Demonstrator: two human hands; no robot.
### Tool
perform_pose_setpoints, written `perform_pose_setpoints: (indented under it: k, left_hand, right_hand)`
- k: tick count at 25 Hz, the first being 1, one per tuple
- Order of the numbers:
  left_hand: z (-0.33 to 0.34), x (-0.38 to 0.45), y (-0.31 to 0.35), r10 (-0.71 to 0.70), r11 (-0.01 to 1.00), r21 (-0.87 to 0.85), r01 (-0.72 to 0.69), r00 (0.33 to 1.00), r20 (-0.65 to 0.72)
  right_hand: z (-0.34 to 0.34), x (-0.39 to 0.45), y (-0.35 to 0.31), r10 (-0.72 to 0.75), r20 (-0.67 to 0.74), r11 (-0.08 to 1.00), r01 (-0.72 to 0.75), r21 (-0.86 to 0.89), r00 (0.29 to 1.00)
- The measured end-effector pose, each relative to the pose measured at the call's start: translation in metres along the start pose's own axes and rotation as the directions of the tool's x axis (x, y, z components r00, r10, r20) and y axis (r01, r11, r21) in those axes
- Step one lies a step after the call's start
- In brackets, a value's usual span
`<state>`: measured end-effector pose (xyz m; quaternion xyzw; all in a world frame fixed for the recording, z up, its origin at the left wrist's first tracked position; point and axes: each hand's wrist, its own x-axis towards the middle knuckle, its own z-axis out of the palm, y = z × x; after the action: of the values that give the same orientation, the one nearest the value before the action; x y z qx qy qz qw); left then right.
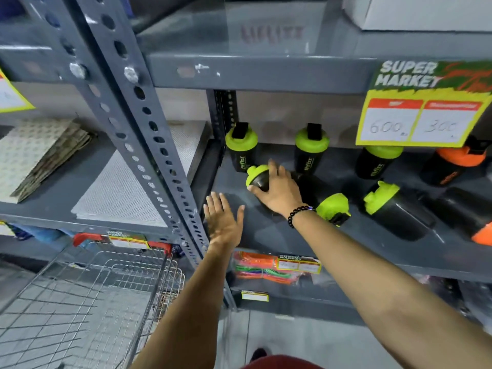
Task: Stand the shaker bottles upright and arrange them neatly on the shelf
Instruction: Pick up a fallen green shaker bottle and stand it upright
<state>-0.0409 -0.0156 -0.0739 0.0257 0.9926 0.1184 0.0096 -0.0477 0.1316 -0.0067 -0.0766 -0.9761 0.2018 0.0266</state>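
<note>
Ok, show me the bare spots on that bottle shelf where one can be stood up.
Bare shelf runs along the front left, between the post and the right hand, under the open left hand. A smaller gap sits between the two leftmost upright bottles. The front right is crowded with lying bottles.

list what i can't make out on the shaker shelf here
- Head view: the held bottle body is covered by the right hand.
- The fallen orange-lid bottle is cut off by the right edge.
- The price sign hides the lid tops behind it; its header print is blurred.
</note>
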Motion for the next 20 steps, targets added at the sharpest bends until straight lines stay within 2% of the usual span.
perform_pose_setpoints:
  k: [2,4,6,8,12,15,17,20]
  left_hand:
    - [0.002,0.002,-0.001,-0.011,1.000,-0.001,0.011,0.999,0.032]
    - [0.003,0.003,-0.001,-0.008,1.000,0.004,0.008,0.999,0.036]
    - [0.003,0.003,-0.001,-0.012,1.000,0.011,0.012,0.999,0.036]
    - [0.002,0.003,-0.002,-0.014,1.000,0.009,0.014,0.999,0.038]
    - [0.002,0.001,-0.001,-0.021,1.000,0.022,0.020,0.999,0.039]
    - [0.002,0.000,0.000,-0.037,0.999,0.020,0.036,0.999,0.029]
    - [0.002,0.000,0.000,-0.034,0.999,0.020,0.033,0.999,0.033]
    - [0.003,0.000,-0.001,-0.032,0.999,0.017,0.032,0.999,0.021]
  right_hand:
    - [0.000,0.007,-0.003,0.088,0.071,0.996,-0.088,0.003,0.994]
    - [-0.002,0.011,-0.007,0.144,0.082,0.989,-0.142,-0.033,0.986]
    - [-0.005,0.013,-0.011,0.146,0.060,0.983,-0.138,-0.119,0.987]
    - [-0.011,0.014,-0.013,0.121,0.029,0.984,-0.116,-0.133,0.992]
    - [-0.022,0.014,-0.015,0.081,-0.059,0.979,-0.069,0.190,0.995]
    - [-0.022,0.016,-0.020,0.018,-0.089,0.907,0.022,0.420,0.996]
    - [-0.015,0.015,-0.020,0.003,-0.046,0.874,0.020,0.486,0.999]
    - [-0.003,0.011,-0.014,-0.026,0.004,0.870,0.020,0.492,1.000]
